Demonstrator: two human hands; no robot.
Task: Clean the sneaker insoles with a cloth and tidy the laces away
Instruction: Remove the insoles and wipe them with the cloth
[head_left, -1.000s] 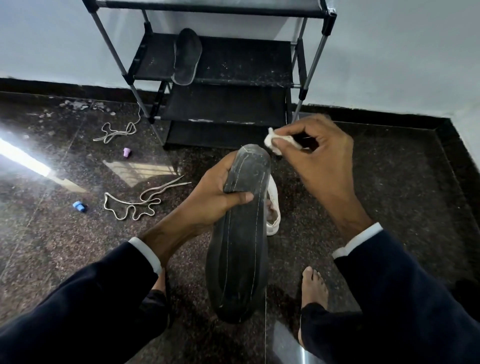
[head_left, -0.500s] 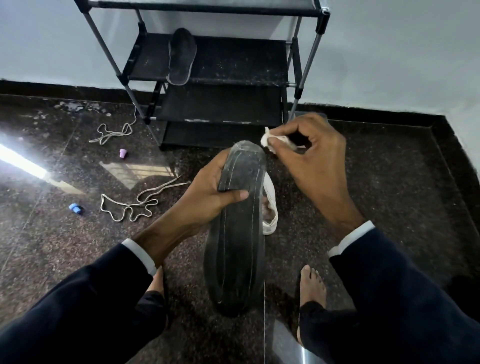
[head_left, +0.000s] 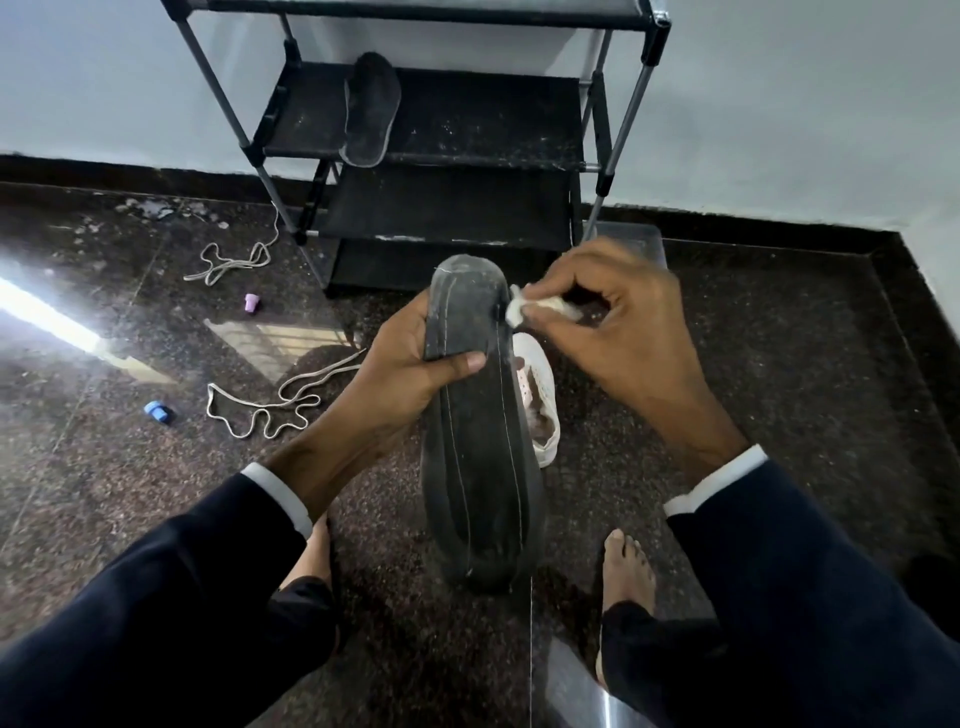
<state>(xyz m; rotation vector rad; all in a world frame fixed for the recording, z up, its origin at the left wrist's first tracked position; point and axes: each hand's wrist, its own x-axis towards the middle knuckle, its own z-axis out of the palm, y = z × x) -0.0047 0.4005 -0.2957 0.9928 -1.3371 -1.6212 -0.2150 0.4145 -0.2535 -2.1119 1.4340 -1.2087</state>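
While left hand (head_left: 410, 374) grips insole (head_left: 475, 441) mid-air, right hand (head_left: 613, 332) pinches cloth (head_left: 524, 307) against its far right edge; white sneaker (head_left: 540, 400) on floor (head_left: 779, 395) behind, partly hidden. Two laces (head_left: 265, 410) (head_left: 228, 262) lie loose left, blue (head_left: 157, 411) and pink (head_left: 251, 303) bits near. Rack (head_left: 467, 208) shelf holds second insole (head_left: 370, 111)

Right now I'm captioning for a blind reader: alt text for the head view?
The left hand holds a dark insole upright while the right hand pinches a white cloth against its top edge.
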